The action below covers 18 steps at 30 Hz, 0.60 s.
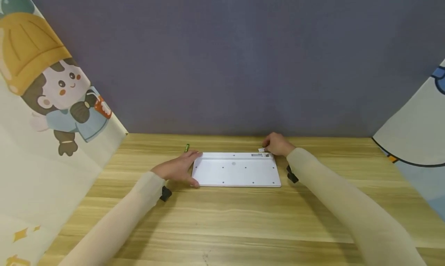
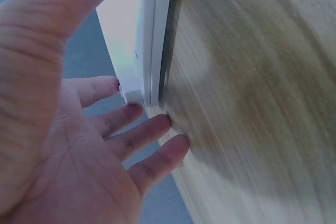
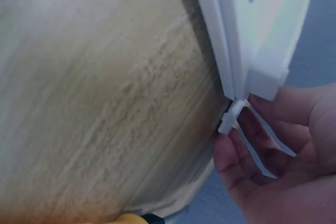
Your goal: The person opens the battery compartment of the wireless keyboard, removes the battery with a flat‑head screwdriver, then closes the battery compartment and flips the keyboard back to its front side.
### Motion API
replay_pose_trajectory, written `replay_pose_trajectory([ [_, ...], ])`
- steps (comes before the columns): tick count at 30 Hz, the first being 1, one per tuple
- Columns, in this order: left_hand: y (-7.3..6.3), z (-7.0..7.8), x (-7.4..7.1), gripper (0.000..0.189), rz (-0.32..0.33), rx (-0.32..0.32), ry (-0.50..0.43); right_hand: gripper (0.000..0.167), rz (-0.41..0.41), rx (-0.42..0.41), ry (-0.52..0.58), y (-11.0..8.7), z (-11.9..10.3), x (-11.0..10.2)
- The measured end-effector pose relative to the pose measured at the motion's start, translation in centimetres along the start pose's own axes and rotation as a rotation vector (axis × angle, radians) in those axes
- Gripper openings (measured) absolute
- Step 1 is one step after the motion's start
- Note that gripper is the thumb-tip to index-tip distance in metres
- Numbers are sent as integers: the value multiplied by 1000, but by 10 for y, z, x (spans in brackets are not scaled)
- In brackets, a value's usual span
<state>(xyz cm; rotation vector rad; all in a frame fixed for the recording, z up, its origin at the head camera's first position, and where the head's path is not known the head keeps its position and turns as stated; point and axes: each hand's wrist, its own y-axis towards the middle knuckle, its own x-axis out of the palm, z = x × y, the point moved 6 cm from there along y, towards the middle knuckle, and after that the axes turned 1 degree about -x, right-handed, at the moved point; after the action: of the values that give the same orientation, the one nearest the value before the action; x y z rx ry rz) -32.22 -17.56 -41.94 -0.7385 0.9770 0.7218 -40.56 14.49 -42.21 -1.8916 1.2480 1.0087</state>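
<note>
A white keyboard (image 1: 236, 171) lies face down on the wooden table, its screwed underside and a battery slot (image 1: 260, 155) at the back right showing. My left hand (image 1: 179, 167) holds its left end, thumb at the near corner and fingers at the far corner. In the left wrist view some fingertips (image 2: 176, 148) reach past the keyboard edge. Beyond the back right corner, my right hand (image 1: 278, 144) pinches a small white cover (image 1: 262, 150). The right wrist view shows this cover (image 3: 231, 116) between thumb and fingers, close to the keyboard's corner.
A green battery (image 1: 187, 147) is on the table behind my left hand. A grey panel (image 1: 236, 65) rises along the table's back edge, with printed cloth (image 1: 52, 103) on the left. A yellow and black shape (image 3: 134, 219) is cut off at the right wrist view's bottom.
</note>
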Motion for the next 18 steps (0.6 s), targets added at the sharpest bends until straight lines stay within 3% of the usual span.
replay_pose_trajectory([
  [7,3,-1,1,112,7,-18,20,16,62,87,23,4,7,-2],
  [12,5,-1,2,113,7,-30,23,6,106,-15,-10,3,6,-9],
  [18,5,-4,1,112,6,-51,14,4,102,-165,34,-2,-3,-17],
])
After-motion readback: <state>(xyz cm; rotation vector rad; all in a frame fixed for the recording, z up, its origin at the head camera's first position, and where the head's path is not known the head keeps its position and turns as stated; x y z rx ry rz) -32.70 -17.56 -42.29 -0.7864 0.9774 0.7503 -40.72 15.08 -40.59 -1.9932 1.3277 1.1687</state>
